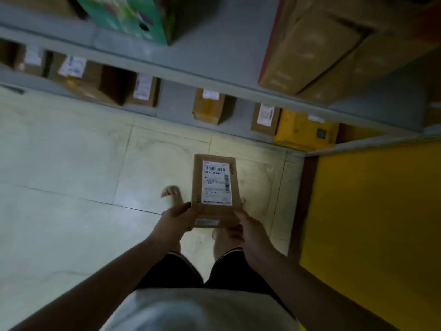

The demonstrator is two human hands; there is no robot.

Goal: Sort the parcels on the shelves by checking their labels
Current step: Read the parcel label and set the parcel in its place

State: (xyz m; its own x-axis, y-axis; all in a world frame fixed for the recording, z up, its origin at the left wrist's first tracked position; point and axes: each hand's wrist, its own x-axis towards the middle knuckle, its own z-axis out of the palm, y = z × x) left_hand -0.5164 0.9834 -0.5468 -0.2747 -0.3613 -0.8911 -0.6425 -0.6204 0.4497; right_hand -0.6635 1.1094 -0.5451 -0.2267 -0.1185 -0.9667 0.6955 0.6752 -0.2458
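Note:
I hold a small flat cardboard parcel point(214, 211) in front of me above the tiled floor, with its white barcode label point(217, 183) facing up. My left hand point(175, 219) grips its lower left corner. My right hand point(243, 226) grips its lower right corner and supports it from below. On the low grey shelf point(176, 111) ahead stand several brown parcels with white labels, among them a cardboard box point(208, 109) and a labelled box point(265, 119).
A yellow box point(305, 133) sits at the right end of the low shelf. The upper shelf carries a green printed carton point(133, 17) and a large brown carton point(317, 48). A yellow wall or panel point(372, 211) runs along the right. My feet stand on pale floor tiles point(71, 163).

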